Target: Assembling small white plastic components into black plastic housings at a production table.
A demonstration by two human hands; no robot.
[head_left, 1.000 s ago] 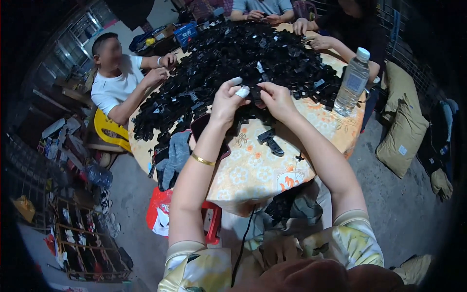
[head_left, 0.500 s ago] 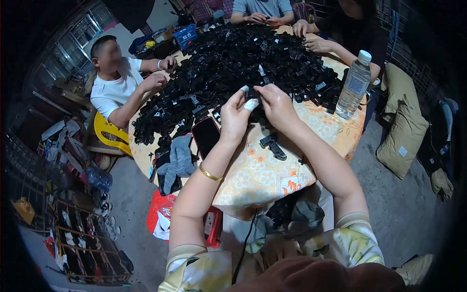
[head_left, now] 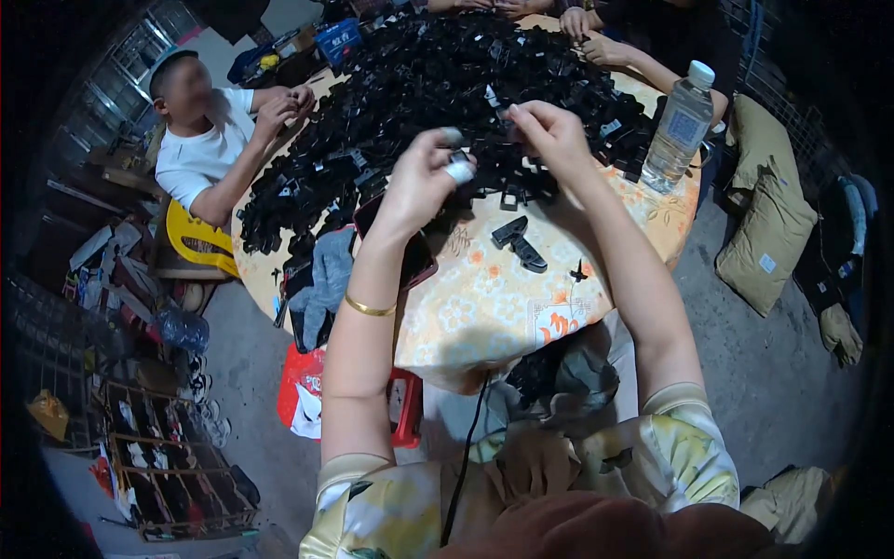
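By black parts (head_left: 419, 84) — left fingers (head_left: 458, 172), right fingers (head_left: 537, 123) curled, grip unclear; labelled bottle (head_left: 678, 132); orange-lettered tablecloth (head_left: 475, 303).

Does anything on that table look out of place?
A little: two black parts lie on the flowered tablecloth, apart from the big black heap, and a smaller dark piece lies alone near the cloth's front edge. A rumpled grey glove at the left also looks odd among the parts.
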